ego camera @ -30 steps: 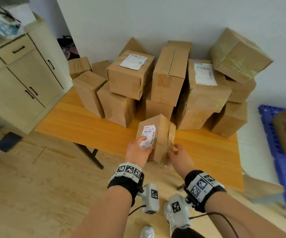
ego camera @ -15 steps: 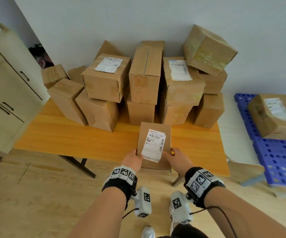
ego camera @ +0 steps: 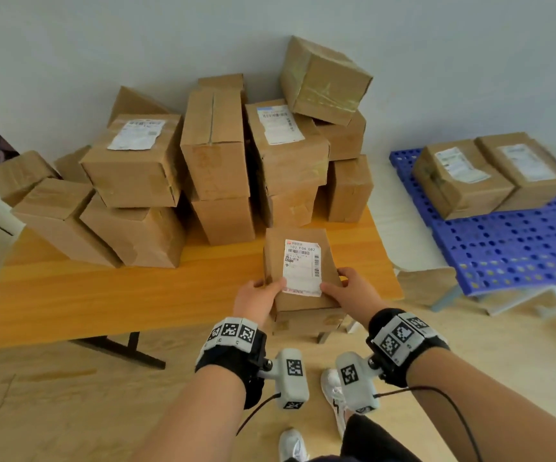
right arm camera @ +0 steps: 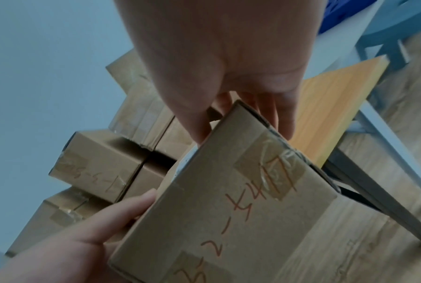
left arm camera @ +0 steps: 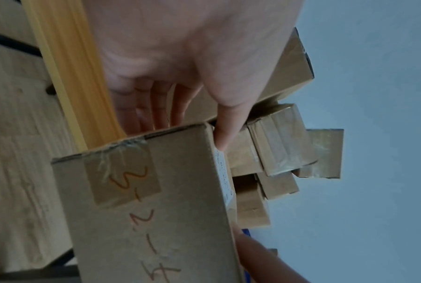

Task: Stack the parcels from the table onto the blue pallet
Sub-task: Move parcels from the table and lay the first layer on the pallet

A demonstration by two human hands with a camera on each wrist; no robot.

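The wooden table (ego camera: 110,295) in front of you carries a heap of cardboard parcels (ego camera: 216,151) along its far edge, against the wall; several are stacked two high and one tilted box sits on top at the right. To your right, the blue pallet (ego camera: 510,248) stands low on the floor, well apart from the table, with two labelled parcels (ego camera: 490,175) side by side on its far part.

You hold one parcel (ego camera: 298,271) over the near right edge of the table, white shipping label (ego camera: 302,266) facing up. The wrist views show its near end face taped, with handwriting in orange-red marker.

Your left hand (ego camera: 257,300) grips the parcel's left side: thumb on the top face at the label's corner, fingers (left arm camera: 153,113) curled underneath. Your right hand (ego camera: 353,291) grips the right side likewise, thumb on top beside the label, fingers (right arm camera: 275,113) wrapped around the far lower edge. Whether the parcel's underside touches the table cannot be told.

White shoes (ego camera: 333,395) show on the wooden floor below your wrists.
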